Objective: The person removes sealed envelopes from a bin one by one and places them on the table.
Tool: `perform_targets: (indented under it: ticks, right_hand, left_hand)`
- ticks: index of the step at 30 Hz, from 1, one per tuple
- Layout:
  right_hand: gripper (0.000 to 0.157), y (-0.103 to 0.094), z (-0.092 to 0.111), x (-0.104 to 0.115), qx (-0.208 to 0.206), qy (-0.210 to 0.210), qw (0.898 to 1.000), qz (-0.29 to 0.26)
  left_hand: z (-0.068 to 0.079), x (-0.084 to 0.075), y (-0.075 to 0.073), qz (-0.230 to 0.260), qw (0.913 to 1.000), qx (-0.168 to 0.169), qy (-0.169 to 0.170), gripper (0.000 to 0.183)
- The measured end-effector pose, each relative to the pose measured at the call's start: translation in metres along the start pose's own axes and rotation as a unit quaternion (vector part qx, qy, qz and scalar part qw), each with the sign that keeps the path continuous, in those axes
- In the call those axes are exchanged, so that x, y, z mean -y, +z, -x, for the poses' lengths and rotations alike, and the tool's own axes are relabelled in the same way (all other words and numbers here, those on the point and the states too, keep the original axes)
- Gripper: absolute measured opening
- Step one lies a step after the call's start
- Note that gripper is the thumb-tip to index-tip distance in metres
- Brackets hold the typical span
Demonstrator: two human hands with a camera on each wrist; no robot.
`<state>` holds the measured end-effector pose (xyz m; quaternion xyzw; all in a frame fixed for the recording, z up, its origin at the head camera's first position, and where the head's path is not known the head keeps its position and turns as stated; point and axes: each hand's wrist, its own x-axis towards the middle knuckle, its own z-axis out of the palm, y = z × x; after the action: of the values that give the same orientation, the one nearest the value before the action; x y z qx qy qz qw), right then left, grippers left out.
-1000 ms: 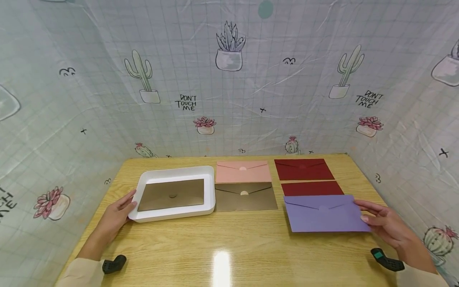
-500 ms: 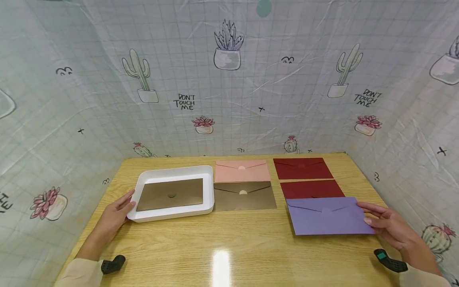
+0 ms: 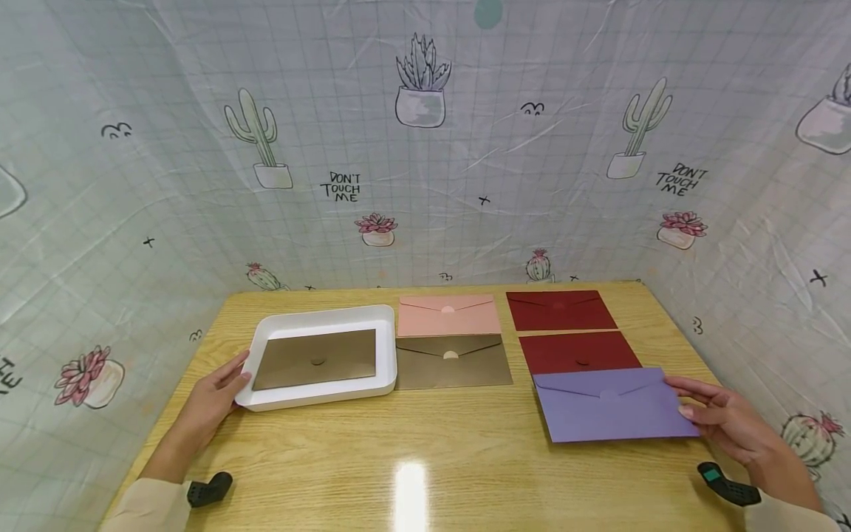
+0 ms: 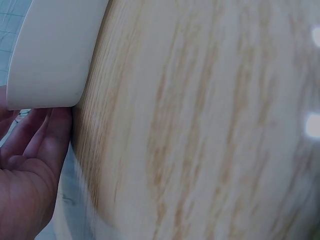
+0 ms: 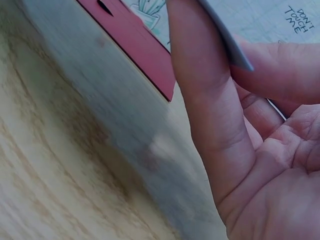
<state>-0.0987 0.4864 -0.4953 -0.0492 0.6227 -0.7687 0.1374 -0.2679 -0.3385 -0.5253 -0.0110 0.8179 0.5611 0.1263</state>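
My right hand (image 3: 731,425) pinches the right edge of a lavender envelope (image 3: 612,417) between thumb and fingers. This envelope overlaps the lower part of a dark red envelope (image 3: 575,351) and appears raised off the table. In the right wrist view, its grey-looking corner (image 5: 240,57) sits between the fingers. At the other side, my left hand (image 3: 207,403) holds the left edge of a white tray (image 3: 319,400), with the thumb at the rim. Inside the tray lies a bronze-brown envelope (image 3: 315,369), its round tab facing up.
Right of the tray, a pink envelope (image 3: 448,318) lies behind a second brown envelope (image 3: 455,373). Another red envelope (image 3: 561,310) is farther back on the right. The wooden table (image 3: 319,465) is enclosed by a patterned cloth (image 3: 432,162) at back and sides.
The lavender envelope has shifted a little right and toward me with my right hand, uncovering more of the nearer red envelope and its tab. My left hand stays at the tray.
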Motion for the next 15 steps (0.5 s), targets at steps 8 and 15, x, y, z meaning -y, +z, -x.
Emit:
perform_targets:
  ticks: [8,15]
  right_hand:
    - [0.062,-0.0039,0.0060,-0.0015,-0.006,0.001,1.000,0.016]
    - [0.063,-0.0047,0.0067,-0.0018,-0.007,0.010,1.000,0.016]
  left_hand:
    - [-0.0012,0.0008,0.0013,0.004,1.0000,-0.001,-0.001,0.067]
    - [-0.0014,0.0020,0.0012,0.013,0.9999,-0.003,-0.005,0.067]
